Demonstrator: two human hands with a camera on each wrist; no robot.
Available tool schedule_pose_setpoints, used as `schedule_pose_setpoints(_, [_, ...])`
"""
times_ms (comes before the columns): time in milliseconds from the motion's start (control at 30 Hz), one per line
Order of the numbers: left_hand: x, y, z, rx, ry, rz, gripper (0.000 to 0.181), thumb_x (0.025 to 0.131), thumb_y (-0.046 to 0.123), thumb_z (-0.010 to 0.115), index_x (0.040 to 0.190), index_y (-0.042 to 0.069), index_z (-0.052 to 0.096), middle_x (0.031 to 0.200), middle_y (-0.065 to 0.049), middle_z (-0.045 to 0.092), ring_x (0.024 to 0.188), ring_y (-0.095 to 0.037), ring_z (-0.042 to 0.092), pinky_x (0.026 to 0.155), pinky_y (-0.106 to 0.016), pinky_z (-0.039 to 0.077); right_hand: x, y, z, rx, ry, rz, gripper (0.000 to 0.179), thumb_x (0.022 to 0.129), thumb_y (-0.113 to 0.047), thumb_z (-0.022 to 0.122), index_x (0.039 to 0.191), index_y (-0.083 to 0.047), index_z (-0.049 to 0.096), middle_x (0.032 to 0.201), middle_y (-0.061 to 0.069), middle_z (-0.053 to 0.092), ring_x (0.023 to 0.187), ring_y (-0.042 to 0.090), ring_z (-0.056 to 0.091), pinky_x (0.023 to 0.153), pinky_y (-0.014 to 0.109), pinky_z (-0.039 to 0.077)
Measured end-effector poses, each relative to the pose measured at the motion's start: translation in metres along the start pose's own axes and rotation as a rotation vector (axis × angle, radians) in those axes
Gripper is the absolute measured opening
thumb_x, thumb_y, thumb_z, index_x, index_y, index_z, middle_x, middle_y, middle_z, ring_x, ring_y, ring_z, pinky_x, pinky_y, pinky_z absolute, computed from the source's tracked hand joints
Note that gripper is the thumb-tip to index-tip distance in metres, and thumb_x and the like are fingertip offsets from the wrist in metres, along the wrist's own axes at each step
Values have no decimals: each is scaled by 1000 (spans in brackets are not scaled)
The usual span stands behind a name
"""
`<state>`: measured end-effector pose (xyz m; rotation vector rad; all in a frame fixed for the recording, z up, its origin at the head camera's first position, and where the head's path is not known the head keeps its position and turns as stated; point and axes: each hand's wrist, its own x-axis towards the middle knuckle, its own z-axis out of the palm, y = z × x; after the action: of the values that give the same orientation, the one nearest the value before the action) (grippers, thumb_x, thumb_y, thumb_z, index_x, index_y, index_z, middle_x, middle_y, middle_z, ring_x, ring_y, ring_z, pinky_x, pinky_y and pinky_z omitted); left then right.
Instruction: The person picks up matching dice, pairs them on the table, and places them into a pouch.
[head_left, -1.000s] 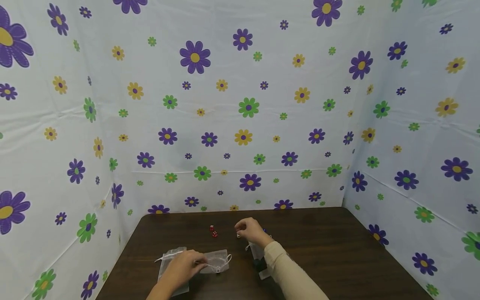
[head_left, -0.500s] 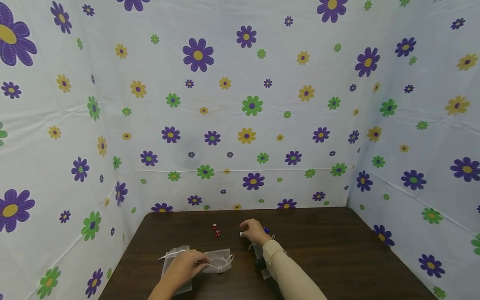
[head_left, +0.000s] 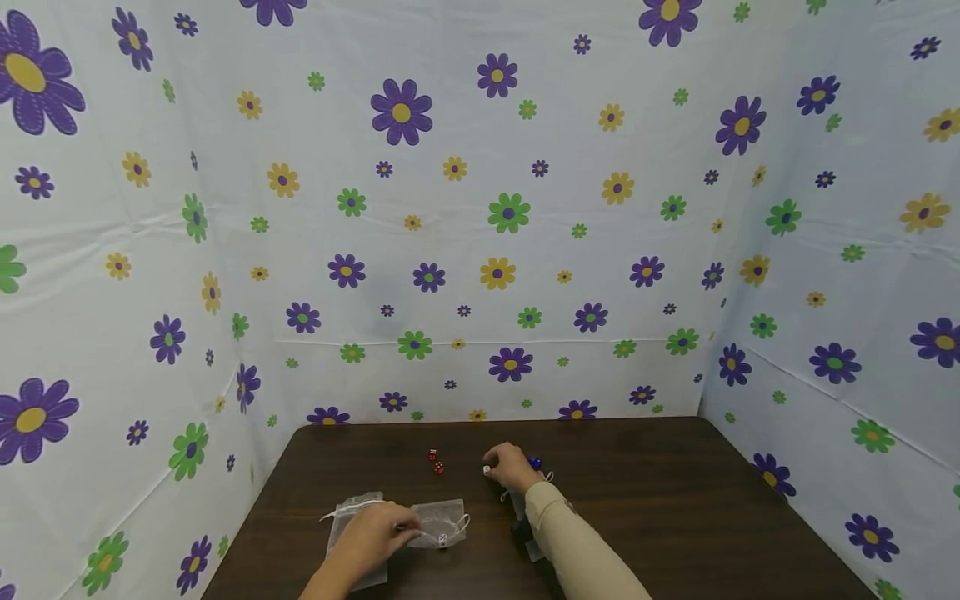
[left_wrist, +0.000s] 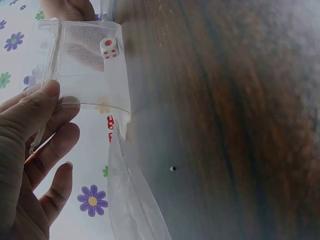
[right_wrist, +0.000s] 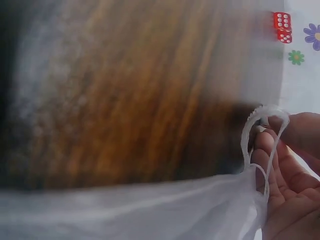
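My left hand (head_left: 375, 537) pinches the drawstring edge of a sheer white pouch (head_left: 431, 517) between thumb and forefinger. A white die with red pips (left_wrist: 109, 47) shows inside the mesh in the left wrist view. Beyond it, my right hand (head_left: 513, 468) pinches a second white die (head_left: 487, 470) at its fingertips on the brown table. In the right wrist view the fingers (right_wrist: 270, 145) mostly cover that die, and a pouch's white cord loop (right_wrist: 270, 112) stands in front of them.
Two red dice (head_left: 436, 462) lie left of my right hand, a blue die (head_left: 535, 462) just right of it. Another sheer pouch (head_left: 352, 507) lies under my left hand, and one more (head_left: 517, 502) under my right forearm. A flowered cloth (head_left: 450, 250) hangs behind the table (head_left: 637, 483).
My right hand has lowered slightly, with its fingertips drawn in on the white die. My left hand stays on the pouch. The head view has shifted a little.
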<state>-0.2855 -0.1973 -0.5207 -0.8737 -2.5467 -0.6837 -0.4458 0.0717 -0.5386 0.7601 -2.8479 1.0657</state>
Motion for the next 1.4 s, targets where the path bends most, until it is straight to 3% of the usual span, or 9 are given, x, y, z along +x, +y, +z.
schedule_pose_setpoints(533, [2,0,0,21,-6,21,6,85,16,82,86,18,77,81,5,73,74,1,63,63,-23,54,3,9,8,3,21,-2,17,83,5,77,100,5,75,88,10,70,79,19,63,70,35,55])
schedule_pose_setpoints(1133, [2,2,3,8,-3,42,7,85,15,83,87,18,77,81,5,74,74,0,64,64,-23,54,1,10,9,0,50,4,8,84,3,78,92,1,77,85,7,70,77,18,62,69,33,55])
schedule_pose_setpoints(1400, [0,0,2,13,-5,32,7,85,16,82,87,20,77,81,6,74,75,0,63,64,-24,54,-1,7,6,35,21,24,5,88,2,75,92,2,76,87,8,70,76,17,61,67,35,55])
